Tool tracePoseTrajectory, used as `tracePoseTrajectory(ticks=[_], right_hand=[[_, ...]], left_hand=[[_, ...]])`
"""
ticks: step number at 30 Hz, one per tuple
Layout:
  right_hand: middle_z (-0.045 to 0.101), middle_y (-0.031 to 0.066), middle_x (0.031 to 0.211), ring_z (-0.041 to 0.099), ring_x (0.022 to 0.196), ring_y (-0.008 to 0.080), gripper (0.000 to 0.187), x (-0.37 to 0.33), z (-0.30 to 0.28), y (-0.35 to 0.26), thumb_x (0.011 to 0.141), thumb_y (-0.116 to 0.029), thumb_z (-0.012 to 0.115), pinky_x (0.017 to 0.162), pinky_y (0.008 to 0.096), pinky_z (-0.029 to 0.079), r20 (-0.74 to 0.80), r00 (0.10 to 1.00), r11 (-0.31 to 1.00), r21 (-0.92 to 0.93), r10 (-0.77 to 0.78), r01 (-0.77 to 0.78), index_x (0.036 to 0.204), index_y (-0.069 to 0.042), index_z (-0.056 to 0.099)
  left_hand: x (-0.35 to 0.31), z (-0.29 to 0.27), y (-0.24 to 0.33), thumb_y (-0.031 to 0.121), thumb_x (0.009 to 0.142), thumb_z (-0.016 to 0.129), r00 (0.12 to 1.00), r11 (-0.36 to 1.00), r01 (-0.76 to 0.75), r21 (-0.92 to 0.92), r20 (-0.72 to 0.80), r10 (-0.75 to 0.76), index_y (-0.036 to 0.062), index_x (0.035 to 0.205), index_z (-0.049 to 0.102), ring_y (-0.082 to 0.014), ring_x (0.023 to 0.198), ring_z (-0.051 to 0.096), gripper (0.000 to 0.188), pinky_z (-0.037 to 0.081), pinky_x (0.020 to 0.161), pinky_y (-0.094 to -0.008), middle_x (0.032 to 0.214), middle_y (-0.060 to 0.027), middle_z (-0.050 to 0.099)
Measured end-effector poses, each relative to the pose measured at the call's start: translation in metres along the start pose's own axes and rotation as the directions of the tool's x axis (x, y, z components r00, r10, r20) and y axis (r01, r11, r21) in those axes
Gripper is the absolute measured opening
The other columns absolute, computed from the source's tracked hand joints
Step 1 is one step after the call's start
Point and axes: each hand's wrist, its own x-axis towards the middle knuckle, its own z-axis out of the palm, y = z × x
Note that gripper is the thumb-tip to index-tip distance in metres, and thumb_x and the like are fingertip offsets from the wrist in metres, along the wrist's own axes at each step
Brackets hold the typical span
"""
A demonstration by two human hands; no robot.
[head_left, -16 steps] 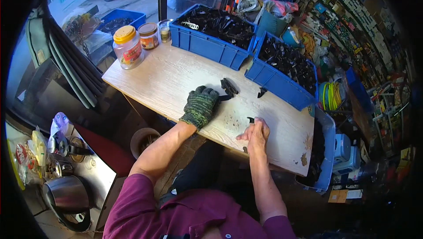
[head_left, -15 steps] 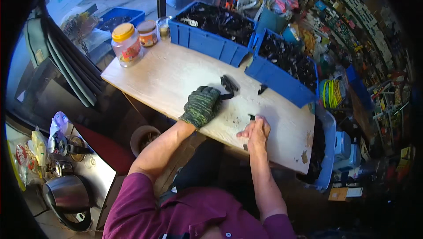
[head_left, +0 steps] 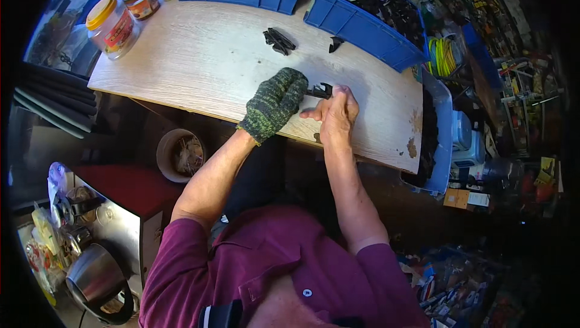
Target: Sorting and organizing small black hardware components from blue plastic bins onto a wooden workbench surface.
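The left hand (head_left: 275, 103), in a green knit glove, and the bare right hand (head_left: 336, 115) meet over the near part of the bench (head_left: 199, 62), both closed on a small black part (head_left: 320, 91) held between them. The part's long axis runs roughly left to right, bridging the two hands; the right thumb and fingers pinch its right end. Ahead, well apart, lies a cluster of black parts (head_left: 278, 40), nearer the left hand, and a single black piece (head_left: 335, 43) just before the right blue bin (head_left: 368, 25). The bench's near edge runs right under the wrists; bare wood lies open to the left, towards the jars (head_left: 112, 25).
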Motion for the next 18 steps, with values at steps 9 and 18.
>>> tracePoseTrajectory(ticks=[9, 18], right_hand=[[0.043, -0.0009, 0.055, 0.041, 0.042, 0.0098, 0.022, -0.003, -0.010, 0.016, 0.094, -0.014, 0.055, 0.040, 0.0285, 0.039, -0.065, 0.971, 0.936, -0.288, -0.230, 0.202, 0.075, -0.005, 0.048], [0.043, -0.0017, 0.055, 0.042, 0.043, 0.0112, 0.022, 0.002, -0.013, 0.009, 0.093, -0.015, 0.054, 0.040, 0.0294, 0.034, -0.040, 0.983, 0.973, -0.159, -0.179, 0.170, 0.071, -0.010, 0.049]], left_hand=[[-0.006, 0.043, 0.005, 0.010, 0.096, 0.058, 0.983, 0.998, 0.052, 0.028, -0.177, -0.047, 0.0009, 0.110, 0.065, -0.0216, 0.077, 0.064, 0.019, 0.051, 0.066, -0.0345, 0.092, -0.0136, 0.066], [-0.008, 0.041, -0.002, 0.009, 0.096, 0.054, 0.997, 0.995, -0.062, 0.072, -0.044, 0.065, 0.0000, 0.110, 0.063, -0.0259, 0.084, 0.063, 0.019, 0.051, 0.075, -0.0398, 0.098, -0.0156, 0.065]])
